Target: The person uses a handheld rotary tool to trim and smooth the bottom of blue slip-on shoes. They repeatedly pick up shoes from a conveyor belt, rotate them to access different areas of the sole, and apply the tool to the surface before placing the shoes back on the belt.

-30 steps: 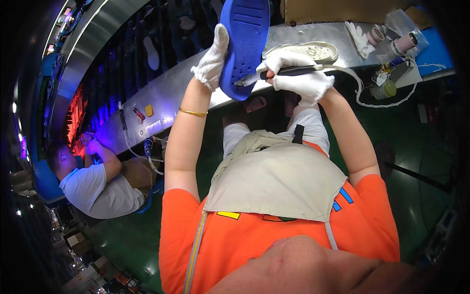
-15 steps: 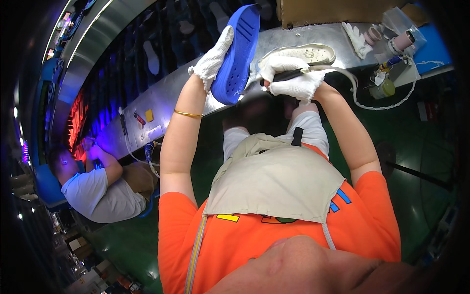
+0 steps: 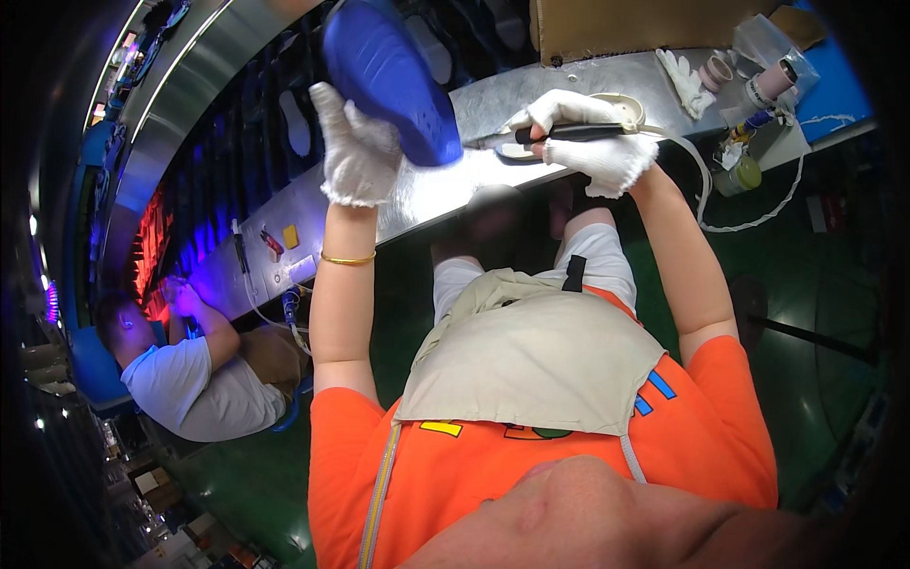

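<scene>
My left hand (image 3: 360, 156), in a white knit glove, is at the near left edge of a blue foam clog (image 3: 391, 81). The clog is smeared by motion, and part of its far end runs over the belt. Some gloved fingers stretch up along its side; others are hidden against it. My right hand (image 3: 602, 156), in a glove with bare fingertips, grips a black-handled corded tool (image 3: 569, 133). Its thin metal tip (image 3: 488, 142) points left, close to the clog's near end. Beneath and behind the right hand lies a cream clog (image 3: 621, 102), mostly covered.
A dark conveyor belt (image 3: 294, 123) with soles on it runs behind the metal bench (image 3: 408, 213). To the right are a cardboard box (image 3: 626, 28), a loose glove (image 3: 684, 83), thread spools (image 3: 773, 81) and a jar (image 3: 739, 175). A co-worker (image 3: 204, 370) sits at left.
The blue clog has moved left and turned, its far end swinging leftward. My left hand has shifted left and down. My right hand has moved slightly right, its tool now showing more clearly.
</scene>
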Available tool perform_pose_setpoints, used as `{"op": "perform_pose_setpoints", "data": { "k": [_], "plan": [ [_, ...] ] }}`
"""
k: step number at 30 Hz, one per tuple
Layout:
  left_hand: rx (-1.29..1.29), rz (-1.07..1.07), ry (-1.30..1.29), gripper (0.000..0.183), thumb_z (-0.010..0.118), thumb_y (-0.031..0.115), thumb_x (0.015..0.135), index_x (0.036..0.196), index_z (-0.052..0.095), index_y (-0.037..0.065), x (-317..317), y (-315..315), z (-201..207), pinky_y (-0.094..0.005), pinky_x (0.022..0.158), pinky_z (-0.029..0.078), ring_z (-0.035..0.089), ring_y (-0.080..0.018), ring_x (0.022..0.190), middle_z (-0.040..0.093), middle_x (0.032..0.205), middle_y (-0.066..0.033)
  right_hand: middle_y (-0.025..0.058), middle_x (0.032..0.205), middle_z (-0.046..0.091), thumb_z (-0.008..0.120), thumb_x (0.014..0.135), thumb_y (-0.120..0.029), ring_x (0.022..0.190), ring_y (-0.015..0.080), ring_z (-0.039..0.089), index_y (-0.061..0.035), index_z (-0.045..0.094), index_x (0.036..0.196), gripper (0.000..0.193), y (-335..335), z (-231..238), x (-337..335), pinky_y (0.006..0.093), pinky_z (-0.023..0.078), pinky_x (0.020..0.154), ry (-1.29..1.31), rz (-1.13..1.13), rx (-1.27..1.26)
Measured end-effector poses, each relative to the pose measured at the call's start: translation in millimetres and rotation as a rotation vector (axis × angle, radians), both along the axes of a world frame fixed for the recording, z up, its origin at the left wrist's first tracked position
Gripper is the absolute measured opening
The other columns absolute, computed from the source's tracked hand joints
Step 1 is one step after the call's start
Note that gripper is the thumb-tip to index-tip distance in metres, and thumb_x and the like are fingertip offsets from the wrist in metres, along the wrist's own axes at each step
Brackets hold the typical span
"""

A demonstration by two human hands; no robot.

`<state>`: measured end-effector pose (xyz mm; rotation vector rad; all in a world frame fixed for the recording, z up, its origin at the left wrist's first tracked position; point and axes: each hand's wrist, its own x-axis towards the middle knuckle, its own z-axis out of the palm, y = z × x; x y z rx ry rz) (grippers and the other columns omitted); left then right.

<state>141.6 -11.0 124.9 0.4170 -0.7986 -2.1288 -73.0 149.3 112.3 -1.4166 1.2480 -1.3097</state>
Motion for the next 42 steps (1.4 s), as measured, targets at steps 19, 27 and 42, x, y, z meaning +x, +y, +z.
{"op": "perform_pose_setpoints", "data": {
  "k": [19,27,42],
  "plan": [
    [0.281,-0.249,0.119,0.069,0.047,0.061,0.087,0.133,0.041,0.009,-27,88,-77,-0.0372,0.097,0.046,0.054,-0.0225,0.11,0.054,0.121,-0.0095,0.0039,0.086,0.059,0.063,0.079,0.001,0.076,0.0093,0.06,-0.0015,0.057,0.093,0.016,5,-12,50,0.0245,0.048,0.07,-0.053,-0.183,-0.289],
    [0.157,-0.078,0.009,0.073,0.039,0.066,0.087,0.134,0.041,0.01,-35,74,-79,-0.0398,0.094,0.048,0.056,-0.0263,0.105,0.057,0.12,-0.0122,0.0069,0.095,0.057,0.06,0.076,0.008,0.076,0.0105,0.062,0.0002,0.056,0.094,0.02,12,-11,51,0.0247,0.051,0.072,0.162,-0.173,-0.27],
    [0.169,-0.018,0.092,0.083,0.034,0.075,0.083,0.13,0.046,0.008,-32,63,-64,-0.0441,0.095,0.046,0.055,-0.0289,0.108,0.056,0.121,-0.0135,0.0046,0.085,0.064,0.065,0.078,-0.009,0.077,0.009,0.059,-0.0022,0.062,0.091,0.015,17,-14,52,0.024,0.049,0.073,-0.047,-0.244,-0.061]
  ]
}}
